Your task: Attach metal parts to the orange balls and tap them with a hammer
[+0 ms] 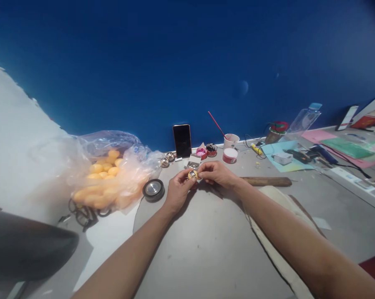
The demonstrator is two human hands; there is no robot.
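Observation:
Over the middle of the grey table, my left hand (178,190) holds a small yellow ball (193,175) with dark and silvery pieces on its face. The fingers of my right hand (217,173) are pinched together at the ball's right side; whatever they grip is too small to make out. Just behind the ball lies a small open box (193,162) with shiny bits. Two decorated balls (164,162) rest to the left of it, beside a short white stick (178,159). A pink container (201,151) and a round tin of dark pieces (211,149) stand behind my right hand.
A plastic bag of yellow balls (108,168) lies at left, near a round black-rimmed object (153,189). A phone (182,140) leans on the blue wall. Cups (230,142), a wooden rod (267,181), cloth (277,236), papers (287,155) and a power strip (358,185) are at right.

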